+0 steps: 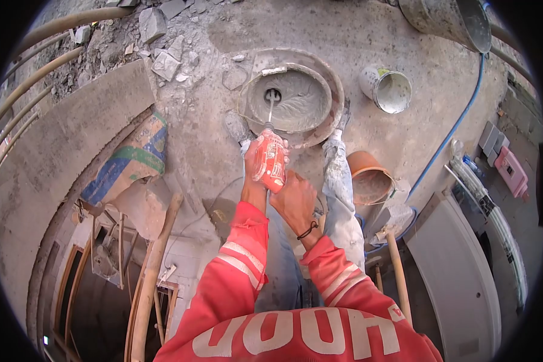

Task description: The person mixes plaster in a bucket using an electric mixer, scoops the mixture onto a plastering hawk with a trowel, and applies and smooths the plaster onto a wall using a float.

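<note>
My left hand is wrapped around the body of a red power drill. My right hand is closed at the drill's rear end, its grip partly hidden underneath. From the drill's front a metal mixing paddle reaches down into a round bucket. Wet grey mortar with swirl marks fills the bucket around the paddle head. The bucket sits between my feet, inside a wider round rim on the concrete floor.
A white-lined pail and an orange bucket stand on the right. A blue hose runs along there. Broken rubble lies upper left, near a torn cement bag. A large metal drum stands at upper right.
</note>
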Available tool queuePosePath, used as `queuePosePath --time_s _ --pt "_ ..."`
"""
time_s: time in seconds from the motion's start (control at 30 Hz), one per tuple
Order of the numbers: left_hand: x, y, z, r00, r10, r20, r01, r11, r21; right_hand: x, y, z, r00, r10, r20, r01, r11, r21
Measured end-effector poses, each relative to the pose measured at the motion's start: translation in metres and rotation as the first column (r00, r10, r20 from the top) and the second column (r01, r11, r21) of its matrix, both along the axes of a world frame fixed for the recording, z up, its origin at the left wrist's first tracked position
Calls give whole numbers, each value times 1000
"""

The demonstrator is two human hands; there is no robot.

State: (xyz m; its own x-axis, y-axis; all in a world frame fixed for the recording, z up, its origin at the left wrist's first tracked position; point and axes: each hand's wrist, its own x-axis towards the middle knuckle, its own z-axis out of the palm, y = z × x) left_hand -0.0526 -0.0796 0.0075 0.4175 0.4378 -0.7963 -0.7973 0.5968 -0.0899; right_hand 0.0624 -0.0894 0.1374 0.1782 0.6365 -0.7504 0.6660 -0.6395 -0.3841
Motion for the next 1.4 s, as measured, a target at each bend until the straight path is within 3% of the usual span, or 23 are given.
queuePosePath --time_s 0.47,0.67,0.97,1.1,1.2,1.23,1.33,1.4 --pt "-13 -27 3 1000 19 22 -18 1000 -24 -11 -23 0 997 66 27 -66 998 -8" --pt "-15 -33 10 982 124 143 -116 991 -64 -13 -34 -3 992 123 -15 -124 991 -57" --pt "-6 -33 14 994 66 91 -58 995 -83 -11 -38 2 1000 3 -4 -3 1000 -19" --pt "15 -12 20 996 52 -77 -62 989 -136 4 -24 0 999 17 27 -18 1000 19" --pt "19 -11 -4 1000 -19 -9 19 1000 0 16 -14 -6 998 -2 56 0 1000 30" --pt "27 2 7 999 -15 47 15 1000 -4 21 -9 -7 998 -14 57 12 1000 29" --pt "49 26 16 996 -49 -68 45 998 -53 32 0 -9 995 -71 65 68 996 48" --pt "59 39 13 993 -114 -42 108 988 -112 39 6 -12 988 -142 61 139 989 53"
